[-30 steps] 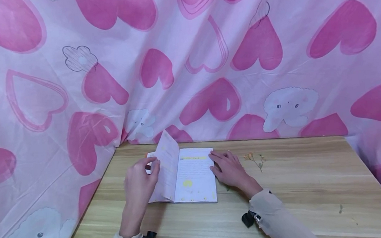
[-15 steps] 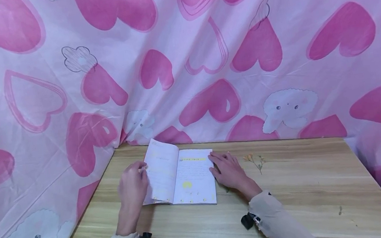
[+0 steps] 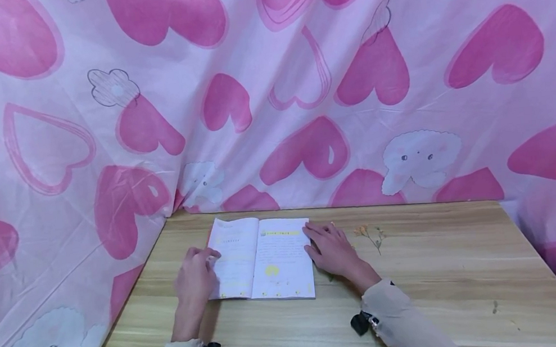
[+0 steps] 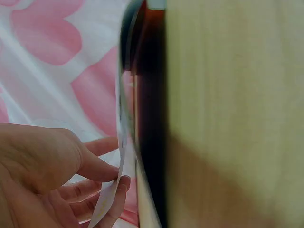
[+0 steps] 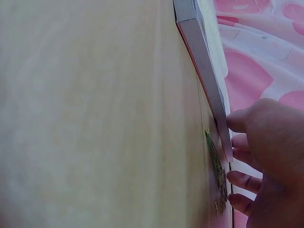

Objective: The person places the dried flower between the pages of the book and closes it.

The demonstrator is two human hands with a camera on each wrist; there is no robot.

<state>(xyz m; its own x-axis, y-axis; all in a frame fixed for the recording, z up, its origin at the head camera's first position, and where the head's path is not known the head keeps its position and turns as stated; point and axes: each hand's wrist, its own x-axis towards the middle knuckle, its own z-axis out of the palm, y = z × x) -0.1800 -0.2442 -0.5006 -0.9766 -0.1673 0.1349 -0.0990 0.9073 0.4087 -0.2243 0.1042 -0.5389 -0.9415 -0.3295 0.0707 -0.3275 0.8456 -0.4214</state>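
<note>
An open book [image 3: 282,275] lies on the wooden table, with white printed pages and yellow decoration. At its left edge is my left hand [image 3: 193,275]. The left wrist view shows the thumb and fingers pinching the edge of a page [image 4: 107,202]. My right hand [image 3: 334,249] rests at the book's right edge, its fingertips touching the page margin. In the right wrist view, the thumb [image 5: 240,119] lies against the thick page block [image 5: 202,61], and the other fingers are spread and loosely bent.
A dried flower sprig [image 3: 373,236] lies on the table [image 3: 435,270] just right of my right hand. Pink heart-patterned cloth [image 3: 294,81] hangs behind the table and along its left side. Small dark specks [image 3: 495,307] mark the table at right.
My left hand has moved left and down, bringing the raised page over from upright to lying nearly flat on the book's left side. The right hand has stayed at the right edge.
</note>
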